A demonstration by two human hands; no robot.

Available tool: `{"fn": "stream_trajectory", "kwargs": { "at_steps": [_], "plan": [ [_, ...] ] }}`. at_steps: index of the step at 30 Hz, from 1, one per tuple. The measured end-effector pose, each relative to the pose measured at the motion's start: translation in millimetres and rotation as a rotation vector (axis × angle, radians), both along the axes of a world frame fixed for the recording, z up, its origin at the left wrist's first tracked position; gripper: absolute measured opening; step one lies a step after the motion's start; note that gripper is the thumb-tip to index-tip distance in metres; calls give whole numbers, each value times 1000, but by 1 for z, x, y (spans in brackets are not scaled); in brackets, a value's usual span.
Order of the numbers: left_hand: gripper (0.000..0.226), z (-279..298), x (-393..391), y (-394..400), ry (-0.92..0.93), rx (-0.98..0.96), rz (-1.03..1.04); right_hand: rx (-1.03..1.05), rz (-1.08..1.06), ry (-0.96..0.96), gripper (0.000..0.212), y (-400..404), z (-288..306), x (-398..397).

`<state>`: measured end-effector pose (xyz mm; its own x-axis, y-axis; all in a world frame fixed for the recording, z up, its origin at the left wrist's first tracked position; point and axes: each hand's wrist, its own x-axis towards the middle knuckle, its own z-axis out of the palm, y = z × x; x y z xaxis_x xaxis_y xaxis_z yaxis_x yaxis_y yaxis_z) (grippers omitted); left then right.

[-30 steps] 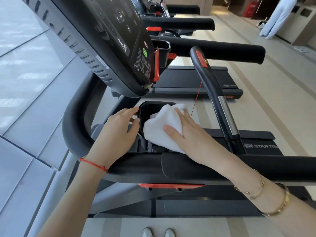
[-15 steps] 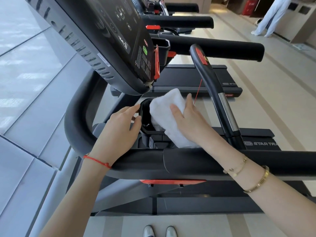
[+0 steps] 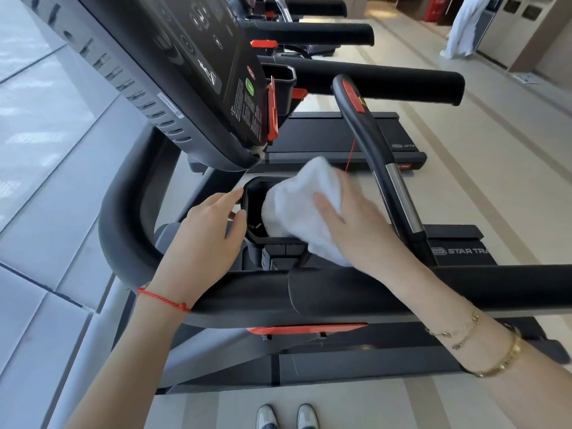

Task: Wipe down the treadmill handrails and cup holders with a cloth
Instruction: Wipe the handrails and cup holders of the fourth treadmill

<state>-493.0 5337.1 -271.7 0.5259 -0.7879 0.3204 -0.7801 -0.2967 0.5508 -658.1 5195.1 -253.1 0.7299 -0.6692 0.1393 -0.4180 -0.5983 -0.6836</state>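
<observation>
The right hand [image 3: 349,224] grips the white cloth [image 3: 297,205], bunched partly inside the cup holder [image 3: 252,193]. The left hand [image 3: 207,233], fingers relaxed, steadies its rim. Loosely bunched, the cloth may skip the holder's bottom corners.

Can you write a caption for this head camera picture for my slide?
Right hand presses a white cloth into the treadmill's cup holder while the left hand steadies its rim.

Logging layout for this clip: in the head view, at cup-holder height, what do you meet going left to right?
Curved handrail → left hand → cup holder → white cloth → right hand → upright grip bar with the metal sensor strip.
</observation>
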Motion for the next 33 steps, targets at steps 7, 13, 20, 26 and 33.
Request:
{"fn": "stream_trajectory", "kwargs": {
  "at_steps": [7, 13, 20, 26, 33],
  "plan": [
    [42, 0, -1, 0, -1, 2, -4, 160, 175, 264, 72, -10, -7, 22],
    [43, 1, -3, 0, 26, -10, -8, 65, 118, 260, 66, -35, -5, 47],
    [42, 1, -2, 1, 25, -14, 5, -166, 333, 284, 38, -45, 9, 67],
    [41, 2, -2, 0, 18, -15, 12, -186, 265, 241, 43, -48, 2, 61],
    [40, 2, -2, -1, 31, -15, 30, -27, 110, 288, 44, -48, -13, 47]
  ]
}}
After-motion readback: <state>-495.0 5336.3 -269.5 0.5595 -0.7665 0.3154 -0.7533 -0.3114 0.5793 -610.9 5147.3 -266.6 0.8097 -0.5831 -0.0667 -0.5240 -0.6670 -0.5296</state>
